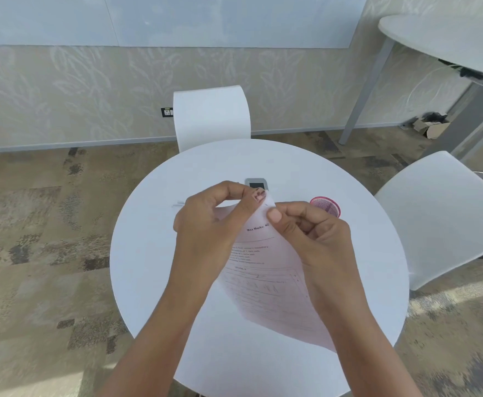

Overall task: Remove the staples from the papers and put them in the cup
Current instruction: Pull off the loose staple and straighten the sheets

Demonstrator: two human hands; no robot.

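Left hand pinches the papers at the top corner, over the table. Right hand pinches the same corner; staple not visible. Cup stands just right of it. Risk: corner tears, or the freed staple drops unnoticed.

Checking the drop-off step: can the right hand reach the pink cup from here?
Likely yes: the pink cup stands just beyond the right hand, nothing visible between them, though that hand pinches the papers at their top corner.
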